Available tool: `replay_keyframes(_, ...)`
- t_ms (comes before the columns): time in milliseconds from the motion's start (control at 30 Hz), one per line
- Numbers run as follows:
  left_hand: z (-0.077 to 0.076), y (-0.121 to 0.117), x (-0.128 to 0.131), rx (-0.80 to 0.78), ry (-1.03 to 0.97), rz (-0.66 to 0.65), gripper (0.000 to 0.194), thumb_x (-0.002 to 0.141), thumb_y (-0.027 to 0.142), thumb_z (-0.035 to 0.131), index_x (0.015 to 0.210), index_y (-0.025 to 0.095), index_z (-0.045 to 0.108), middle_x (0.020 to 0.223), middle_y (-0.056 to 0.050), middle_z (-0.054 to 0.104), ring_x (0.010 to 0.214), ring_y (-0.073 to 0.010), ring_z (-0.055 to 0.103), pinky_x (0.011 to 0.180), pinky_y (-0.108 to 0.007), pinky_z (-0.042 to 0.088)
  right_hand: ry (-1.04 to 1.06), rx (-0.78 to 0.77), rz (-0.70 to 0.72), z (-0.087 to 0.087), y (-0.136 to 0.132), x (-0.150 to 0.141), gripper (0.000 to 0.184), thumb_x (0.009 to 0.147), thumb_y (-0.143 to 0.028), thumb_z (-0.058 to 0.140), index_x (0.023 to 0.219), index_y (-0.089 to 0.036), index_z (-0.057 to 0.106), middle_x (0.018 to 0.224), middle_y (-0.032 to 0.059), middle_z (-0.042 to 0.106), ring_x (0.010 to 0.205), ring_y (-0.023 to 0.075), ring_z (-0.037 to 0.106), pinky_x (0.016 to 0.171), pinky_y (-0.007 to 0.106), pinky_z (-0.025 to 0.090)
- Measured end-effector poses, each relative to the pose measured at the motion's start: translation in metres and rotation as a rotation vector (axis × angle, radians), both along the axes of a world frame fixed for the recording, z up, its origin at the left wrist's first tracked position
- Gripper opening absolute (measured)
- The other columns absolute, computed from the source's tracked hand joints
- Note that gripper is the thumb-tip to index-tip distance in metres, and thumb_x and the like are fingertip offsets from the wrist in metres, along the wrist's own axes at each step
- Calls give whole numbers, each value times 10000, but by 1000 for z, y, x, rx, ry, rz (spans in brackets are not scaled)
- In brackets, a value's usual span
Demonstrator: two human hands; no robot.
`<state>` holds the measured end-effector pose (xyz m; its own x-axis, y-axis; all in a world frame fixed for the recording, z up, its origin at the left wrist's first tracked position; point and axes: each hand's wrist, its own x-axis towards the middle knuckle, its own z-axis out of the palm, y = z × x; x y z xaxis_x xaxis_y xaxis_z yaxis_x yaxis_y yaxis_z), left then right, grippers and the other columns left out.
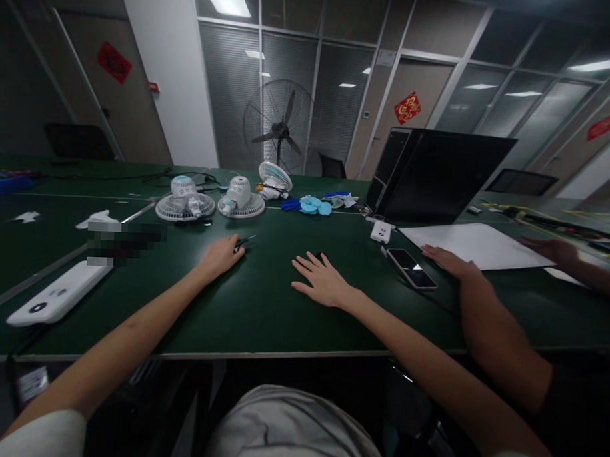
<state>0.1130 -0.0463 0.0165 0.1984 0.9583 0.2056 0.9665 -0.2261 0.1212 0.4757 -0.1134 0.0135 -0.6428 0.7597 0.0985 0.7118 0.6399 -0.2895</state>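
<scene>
My left hand (220,259) is closed around a small screwdriver (244,241) with a dark handle. Its thin metal shaft points right, just above the green tabletop (262,307). Lying flat on the table, palm down with the fingers spread, is my right hand (323,282). A small black thing (322,257) shows behind its fingers, too dark to name. Beyond my hands stand white fan heads, one on the left (186,201), another beside it (242,198), and a third tilted farther back (275,179).
At left lies a white elongated device (62,293). Blue gloves and light-blue discs (313,205) sit mid-table. To the right are a phone (411,268), a white box-like device (381,231), a black computer case (437,173) and a white sheet (464,244) under another person's hand (448,261).
</scene>
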Motion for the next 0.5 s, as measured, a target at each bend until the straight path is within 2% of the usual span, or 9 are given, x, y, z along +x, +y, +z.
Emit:
replay_keyframes(67,1,-2,0,-3,-2,1,368,1034,464,435,1202,182,599,1155,-165,718,1035,-327,689,850,-377,496,-8,11,-73,-3,18,22,798,1020,-769,388,1679,-322,355,1734,71,336,1633,357,189,1315,614,87)
replay_keyframes(233,4,-4,1,-12,-7,19,354,1031,460,449,1196,184,598,1148,-161,720,1018,-316,691,835,-359,488,-132,-16,-368,-14,67,87,857,1051,-745,252,1706,-192,279,1758,117,254,1638,361,160,1313,602,27)
replay_keyframes(300,4,-4,1,-8,-10,11,354,1028,461,454,1195,183,596,1147,-165,719,1003,-315,691,823,-355,483,-158,-18,-468,-18,84,109,844,1062,-718,240,1709,-178,265,1761,114,247,1638,358,158,1314,582,5)
replay_keyframes(400,2,-2,0,-2,-7,7,354,1033,459,439,1188,180,591,1107,-164,722,979,-319,692,794,-358,479,-158,19,-536,-24,103,128,803,1077,-669,262,1699,-162,295,1749,120,287,1631,355,180,1312,567,9)
replay_keyframes(500,2,0,-1,-1,-1,9,352,1039,459,424,1176,180,588,1090,-163,725,953,-318,696,767,-356,477,-126,97,-553,-27,114,136,702,1095,-595,297,1649,-181,422,1693,129,409,1604,342,250,1300,558,85)
